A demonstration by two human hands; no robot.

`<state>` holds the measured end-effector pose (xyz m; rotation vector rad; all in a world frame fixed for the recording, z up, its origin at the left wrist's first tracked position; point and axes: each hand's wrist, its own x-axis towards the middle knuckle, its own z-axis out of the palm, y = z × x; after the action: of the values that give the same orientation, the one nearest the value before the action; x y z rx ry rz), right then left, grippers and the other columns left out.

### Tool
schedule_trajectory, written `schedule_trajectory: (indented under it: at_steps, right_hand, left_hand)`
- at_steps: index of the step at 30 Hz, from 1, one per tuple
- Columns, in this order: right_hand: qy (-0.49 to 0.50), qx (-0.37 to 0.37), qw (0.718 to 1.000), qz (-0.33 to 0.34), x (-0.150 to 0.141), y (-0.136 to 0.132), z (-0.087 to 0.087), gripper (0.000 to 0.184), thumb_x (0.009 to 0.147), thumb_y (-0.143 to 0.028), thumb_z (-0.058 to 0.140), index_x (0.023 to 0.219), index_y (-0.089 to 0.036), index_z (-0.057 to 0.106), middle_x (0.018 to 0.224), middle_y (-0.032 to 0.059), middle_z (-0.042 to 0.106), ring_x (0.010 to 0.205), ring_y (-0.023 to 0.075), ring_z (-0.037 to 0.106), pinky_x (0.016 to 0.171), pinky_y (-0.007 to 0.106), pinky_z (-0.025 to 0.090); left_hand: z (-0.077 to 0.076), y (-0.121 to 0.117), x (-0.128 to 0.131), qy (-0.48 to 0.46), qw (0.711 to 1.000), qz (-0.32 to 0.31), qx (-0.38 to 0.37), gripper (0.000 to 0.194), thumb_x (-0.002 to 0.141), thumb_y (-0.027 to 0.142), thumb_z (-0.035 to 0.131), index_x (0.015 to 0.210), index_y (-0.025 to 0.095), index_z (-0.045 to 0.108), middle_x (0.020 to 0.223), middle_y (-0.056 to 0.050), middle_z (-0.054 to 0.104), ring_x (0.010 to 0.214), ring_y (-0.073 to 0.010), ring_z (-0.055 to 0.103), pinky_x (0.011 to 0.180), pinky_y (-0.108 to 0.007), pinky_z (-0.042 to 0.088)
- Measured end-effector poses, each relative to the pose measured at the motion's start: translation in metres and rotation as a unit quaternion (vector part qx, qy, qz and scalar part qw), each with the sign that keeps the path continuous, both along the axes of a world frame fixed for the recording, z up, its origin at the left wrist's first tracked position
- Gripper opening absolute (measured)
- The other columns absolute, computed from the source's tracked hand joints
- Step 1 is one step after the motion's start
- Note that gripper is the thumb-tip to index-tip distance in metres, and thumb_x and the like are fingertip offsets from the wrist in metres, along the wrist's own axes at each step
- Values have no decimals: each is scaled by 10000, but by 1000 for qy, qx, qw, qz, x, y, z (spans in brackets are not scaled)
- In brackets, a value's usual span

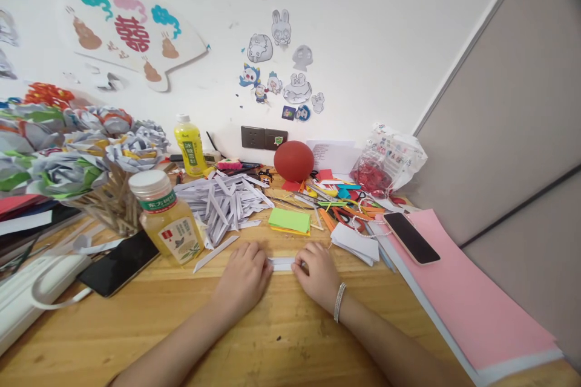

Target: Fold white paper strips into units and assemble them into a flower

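Note:
A small folded strip of white paper (282, 263) lies flat on the wooden table between my hands, a lengthwise crease line showing along it. My left hand (247, 275) has its curled fingers closed on the strip's left end. At the other end, my right hand (318, 273) pinches the paper between thumb and fingers; a silvery bracelet circles that wrist. Beyond my left hand rises a heap of folded white paper strips (222, 199). A stack of white paper pieces (355, 243) sits just right of my right hand. Green paper slips (289, 219) lie straight ahead.
Left stand a tea bottle (170, 224), a yellow drink bottle (189, 145), paper flowers (68, 163), a black phone (120, 263) and a power strip (45, 290). Right are scissors (347, 214), a phone (411, 237) on pink paper (481, 296). A red balloon (293, 161) rests by the wall.

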<state>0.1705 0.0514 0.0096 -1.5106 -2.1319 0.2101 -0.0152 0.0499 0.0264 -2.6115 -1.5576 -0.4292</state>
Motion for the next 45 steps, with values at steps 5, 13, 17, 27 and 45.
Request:
schedule_trajectory:
  at_steps: [5, 13, 17, 27, 45]
  right_hand:
    - [-13, 14, 1000, -10, -1, -1, -3, 105, 769, -163, 582, 683, -190, 527, 780, 6, 539, 802, 170, 461, 690, 283, 295]
    - [-14, 1, 999, -39, -2, -1, -2, 115, 752, -214, 619, 682, -193, 531, 789, -5, 532, 828, 171, 458, 708, 280, 275]
    - [4, -10, 999, -40, -1, 0, -2, 119, 746, -227, 634, 684, -194, 537, 792, -12, 534, 841, 166, 465, 716, 276, 273]
    - [10, -24, 999, -40, -1, 2, 0, 119, 736, -245, 648, 686, -198, 550, 795, -16, 541, 842, 165, 472, 727, 279, 271]
    - [4, -14, 999, -33, 1, 1, -3, 120, 740, -259, 649, 699, -199, 554, 806, -11, 541, 838, 166, 472, 719, 280, 265]
  left_hand:
    - [-1, 1, -1, -6, 1000, 9, -2, 243, 888, 182, 387, 799, 129, 607, 875, -100, 572, 848, -235, 514, 751, -363, 412]
    - [1, 2, 2, 0, 1000, 29, 2, 211, 874, 201, 430, 794, 136, 614, 875, -97, 576, 863, -245, 516, 752, -372, 413]
    - [4, -5, 2, 21, 999, -20, 41, 179, 853, 137, 460, 923, 170, 621, 935, -89, 574, 874, -242, 505, 757, -377, 410]
    - [2, -24, 7, 74, 987, -68, 128, 191, 855, 182, 480, 881, 146, 665, 968, -94, 629, 929, -255, 522, 799, -392, 410]
    - [-27, -32, 19, 159, 972, -117, 126, 374, 856, 96, 400, 1201, 82, 543, 1210, -159, 587, 1057, -281, 565, 884, -416, 426]
